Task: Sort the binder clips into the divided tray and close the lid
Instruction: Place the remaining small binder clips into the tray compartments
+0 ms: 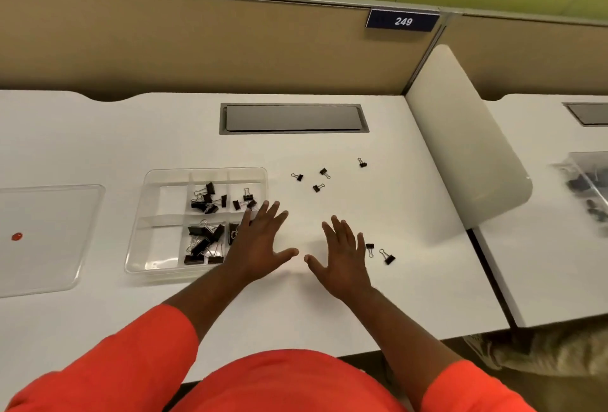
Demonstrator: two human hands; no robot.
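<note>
A clear divided tray (pixel 154 214) sits on the white desk, left of centre, with black binder clips (pixel 205 199) in several of its compartments. Its clear lid (pixel 49 237) lies flat further left, separate from it. My left hand (pixel 260 244) is spread flat and empty, overlapping the tray's right edge. My right hand (pixel 342 255) is spread flat on the desk beside it, holding nothing. Several small loose clips (pixel 317 187) lie beyond my hands, and two more loose clips (pixel 388 257) lie just right of my right hand.
A grey cable hatch (pixel 292 118) is set into the desk at the back. A white divider panel (pixel 460 135) bounds the desk on the right. On the neighbouring desk stands another clear container (pixel 589 188) with dark clips. A red dot (pixel 16 236) marks the lid.
</note>
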